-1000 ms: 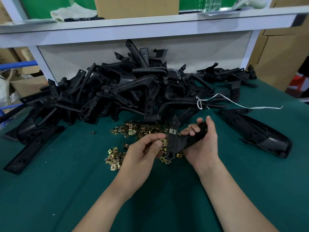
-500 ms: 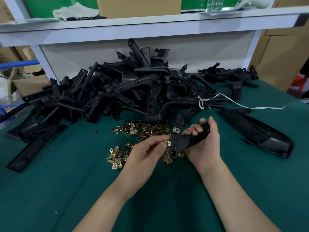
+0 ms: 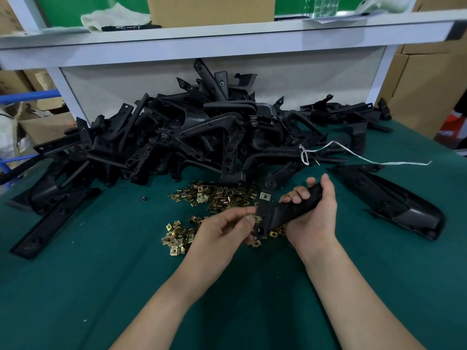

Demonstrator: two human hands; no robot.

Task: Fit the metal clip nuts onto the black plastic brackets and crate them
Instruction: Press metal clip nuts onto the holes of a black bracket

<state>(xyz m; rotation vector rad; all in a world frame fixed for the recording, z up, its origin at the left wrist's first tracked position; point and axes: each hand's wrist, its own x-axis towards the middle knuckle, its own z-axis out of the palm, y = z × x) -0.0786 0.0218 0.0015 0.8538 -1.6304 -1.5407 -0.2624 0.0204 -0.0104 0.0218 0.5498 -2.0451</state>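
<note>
- Two bare forearms reach in from the near edge of the green worktop (image 3: 75,286); both hands meet just above its middle.
- The left hand (image 3: 222,231) has thumb and forefinger closed together, pinching a second clip nut (image 3: 256,218) against the side of the bracket.
- The right hand (image 3: 313,215) is wrapped round one black bracket (image 3: 285,210), fingers curled over its top, holding it above the worktop.
- One fitted clip nut (image 3: 265,196) already sits on the bracket's upright arm.
- Loose clip nuts (image 3: 214,198), brass-coloured and too many to count, lie in two scattered patches beneath and beyond the hands; one stray nut (image 3: 143,198) lies apart to the left.
- Two separate brackets lie flat: a long strip (image 3: 55,221) near the left edge and a long shell (image 3: 394,200) near the right edge.
- A heap of brackets (image 3: 202,137), too tangled to count, fills the far edge, with one white string (image 3: 353,155) trailing from it.
- Above, a white shelf (image 3: 227,34) carries one cardboard box (image 3: 209,8); its contents cannot be seen.
</note>
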